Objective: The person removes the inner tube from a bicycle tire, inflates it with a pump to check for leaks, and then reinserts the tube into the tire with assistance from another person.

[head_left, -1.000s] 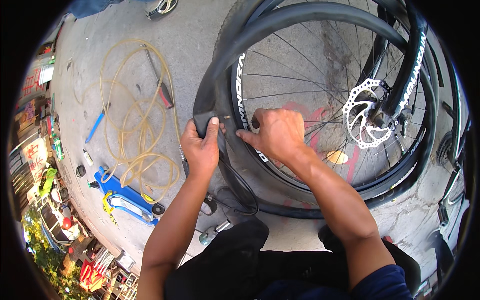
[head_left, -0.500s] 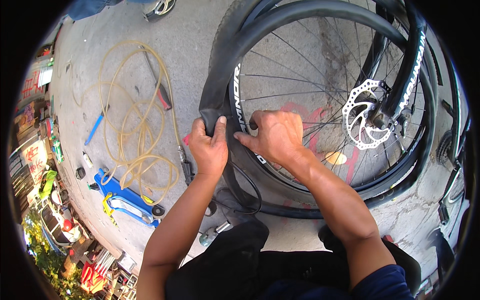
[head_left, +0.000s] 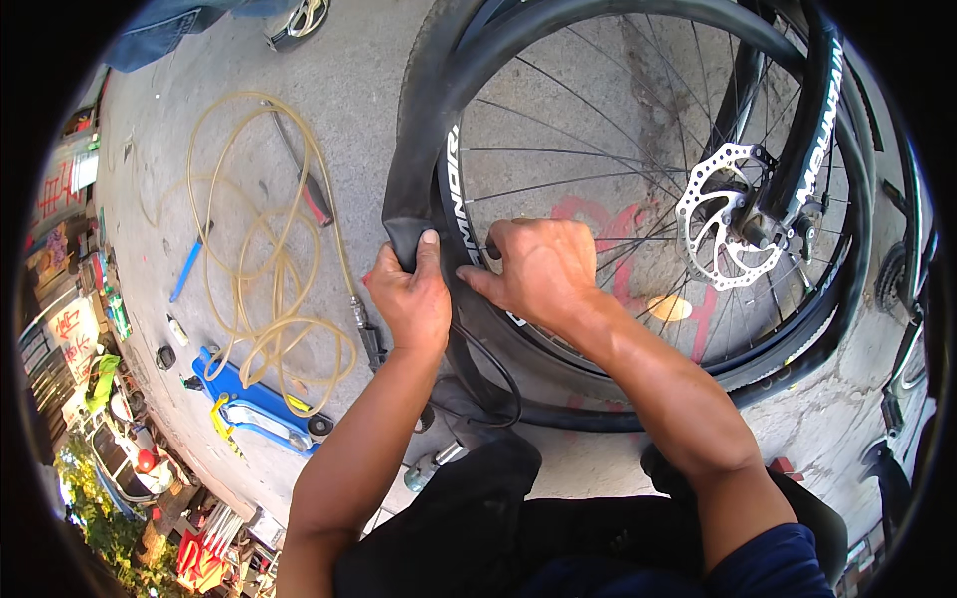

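Note:
A bicycle wheel (head_left: 461,189) with a black rim and thin spokes takes up the right half of the view. My left hand (head_left: 411,299) grips the black tyre (head_left: 411,159) at the wheel's left side, its thumb pressed on the rubber. That stretch of tyre looks flattened and stands off the rim. Close by, my right hand (head_left: 543,269) is curled at the rim's inner edge, thumb pointing toward the tyre. What its bent fingers hold, if anything, is hidden. A round black inner tube (head_left: 618,8) lies across the top of the wheel.
Right of my hands are a disc brake rotor (head_left: 713,214) and the fork (head_left: 807,130). On the concrete at left lie a coiled yellowish hose (head_left: 269,269), a red-and-black-handled tool (head_left: 317,199), a blue stick-like tool (head_left: 187,267) and a blue frame-shaped object (head_left: 249,399). Another bicycle (head_left: 902,279) stands far right.
The whole scene has shifted slightly in view, the wheel a little left and up. Both hands keep nearly the same pose at the tyre and rim.

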### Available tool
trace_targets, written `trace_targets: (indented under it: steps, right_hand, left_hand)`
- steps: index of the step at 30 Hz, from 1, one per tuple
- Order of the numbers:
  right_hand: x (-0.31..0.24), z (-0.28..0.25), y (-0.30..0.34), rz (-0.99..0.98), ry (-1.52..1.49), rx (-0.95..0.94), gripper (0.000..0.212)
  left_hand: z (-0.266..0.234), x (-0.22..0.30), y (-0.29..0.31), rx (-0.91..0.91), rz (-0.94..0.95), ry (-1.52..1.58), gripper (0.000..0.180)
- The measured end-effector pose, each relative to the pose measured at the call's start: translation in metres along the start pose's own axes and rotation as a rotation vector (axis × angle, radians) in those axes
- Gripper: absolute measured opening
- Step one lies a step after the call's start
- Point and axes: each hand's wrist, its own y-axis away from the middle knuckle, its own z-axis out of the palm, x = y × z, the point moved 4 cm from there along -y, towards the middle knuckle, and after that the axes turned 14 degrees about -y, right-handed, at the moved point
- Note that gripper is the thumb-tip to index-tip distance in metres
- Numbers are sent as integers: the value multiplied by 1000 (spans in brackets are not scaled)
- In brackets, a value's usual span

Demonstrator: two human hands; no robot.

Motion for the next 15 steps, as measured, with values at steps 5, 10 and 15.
trace_targets:
  steps: [5,10,15]
  right_hand:
    - [2,2,0,23,-1,-18,43]
    - [2,3,-1,5,0,61,49]
    - [3,4,-1,38,0,20,45]
  left_hand:
    - [-1,5,1,70,97,-104,21]
    - [-8,4,4,-5,133,-88,20]
    - [-4,-2,1,-79,47,89,10]
